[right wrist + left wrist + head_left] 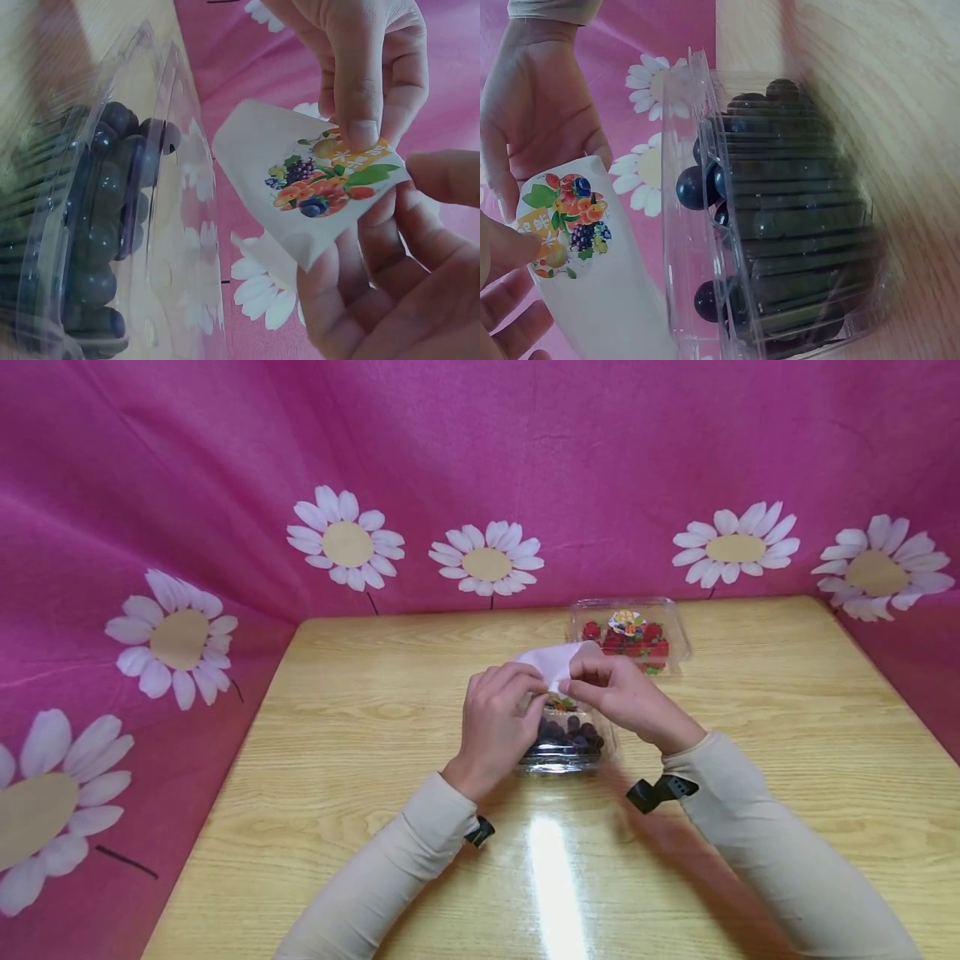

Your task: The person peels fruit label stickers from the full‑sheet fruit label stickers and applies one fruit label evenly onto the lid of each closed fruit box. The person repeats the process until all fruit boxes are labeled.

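Observation:
A white paper sheet [551,662] bears a round fruit sticker [330,176] printed with colourful fruit. My left hand [498,714] pinches this sheet, its thumb lying over the sticker's orange lettering in the right wrist view. At the sheet's corner, the thumb and fingers of my right hand [628,697] hold the paper. Just below both hands stands a clear plastic box [727,202] of dark grapes [780,247], its lid down. In the head view, the hands and paper partly cover that box.
Behind, toward the table's far edge, a second clear box [678,639] holds strawberries [637,647] and bears a fruit sticker [626,623] on its lid. The wooden table [360,693] meets a pink cloth [600,460] with white flowers at the back and sides.

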{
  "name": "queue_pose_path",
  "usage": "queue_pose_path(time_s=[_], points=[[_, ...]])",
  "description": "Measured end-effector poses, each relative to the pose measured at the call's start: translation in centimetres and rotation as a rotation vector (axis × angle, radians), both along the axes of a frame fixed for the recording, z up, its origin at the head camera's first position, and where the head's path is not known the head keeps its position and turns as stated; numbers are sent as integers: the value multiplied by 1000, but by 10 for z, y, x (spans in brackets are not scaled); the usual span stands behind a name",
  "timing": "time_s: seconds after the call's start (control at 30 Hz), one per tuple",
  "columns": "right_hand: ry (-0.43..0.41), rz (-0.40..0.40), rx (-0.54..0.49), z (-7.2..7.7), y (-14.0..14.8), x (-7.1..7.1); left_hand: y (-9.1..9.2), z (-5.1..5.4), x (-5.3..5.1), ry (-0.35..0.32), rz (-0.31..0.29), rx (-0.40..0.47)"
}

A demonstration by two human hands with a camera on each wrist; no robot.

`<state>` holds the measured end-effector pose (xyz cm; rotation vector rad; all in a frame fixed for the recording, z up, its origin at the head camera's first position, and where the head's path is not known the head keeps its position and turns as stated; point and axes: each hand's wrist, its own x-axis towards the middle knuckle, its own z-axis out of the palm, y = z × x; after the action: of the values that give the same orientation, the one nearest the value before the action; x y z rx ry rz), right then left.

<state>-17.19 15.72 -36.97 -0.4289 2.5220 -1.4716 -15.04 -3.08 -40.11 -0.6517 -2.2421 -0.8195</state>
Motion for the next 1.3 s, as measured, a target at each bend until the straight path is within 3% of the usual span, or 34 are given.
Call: queue_pose_path(time_s=[0.13, 0.4, 0.7, 1.03, 1.3], points=[[-5, -6, 9, -1, 1, 0, 0, -2, -2, 10, -4, -12], [-84, -46, -68, 0, 0, 2, 2, -4, -3, 81, 13, -50], [-64, -62, -15, -1, 3, -1, 2, -1, -1, 12, 11, -58], [-90, -63, -3, -3, 4, -2, 2, -3, 0, -29, -29, -46], [-64, -65, -15, -3, 5, -3, 2, 0, 1, -5, -33, -55]])
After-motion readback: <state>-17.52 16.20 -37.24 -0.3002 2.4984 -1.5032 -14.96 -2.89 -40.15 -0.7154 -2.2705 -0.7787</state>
